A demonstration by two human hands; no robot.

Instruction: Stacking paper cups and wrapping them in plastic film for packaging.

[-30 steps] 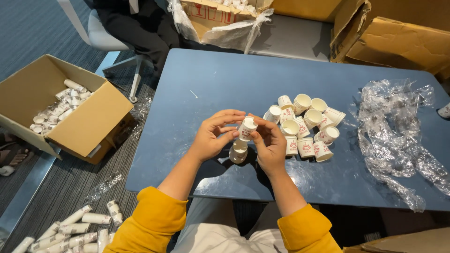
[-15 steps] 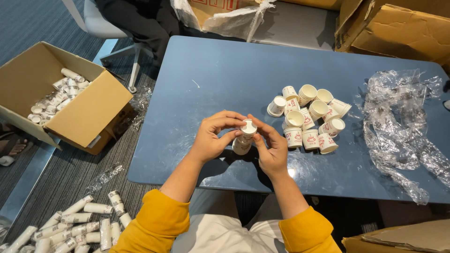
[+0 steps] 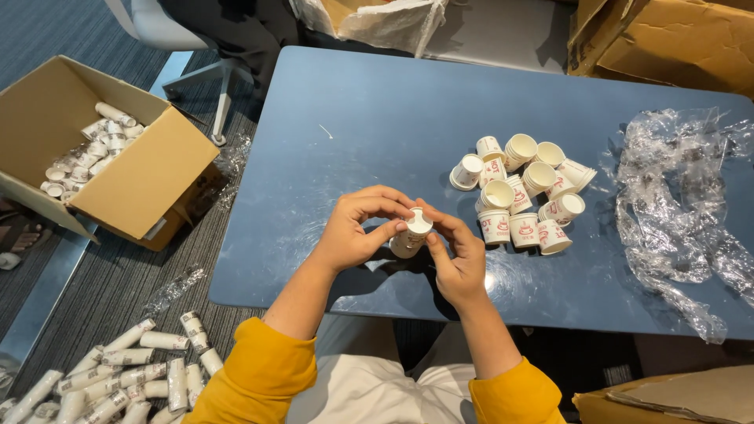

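Observation:
Both hands meet over the near part of a blue table [image 3: 377, 118]. My left hand [image 3: 357, 228] and my right hand [image 3: 455, 255] together grip a short stack of small white paper cups [image 3: 411, 234], held tilted between the fingertips just above the tabletop. To the right of my hands a cluster of several loose white paper cups [image 3: 522, 192] with red print stands and lies on the table, some upright, some on their sides.
Crumpled clear plastic wrap [image 3: 679, 204] lies on the table's right side. An open cardboard box [image 3: 141, 177] holding cup stacks sits on the floor at left. Wrapped cup sleeves [image 3: 118, 373] lie on the carpet at lower left. More cardboard boxes [image 3: 667, 39] stand behind the table.
The cup stack between my hands has become shorter and more tilted, pressed together. My hands stay at the same spot above the table.

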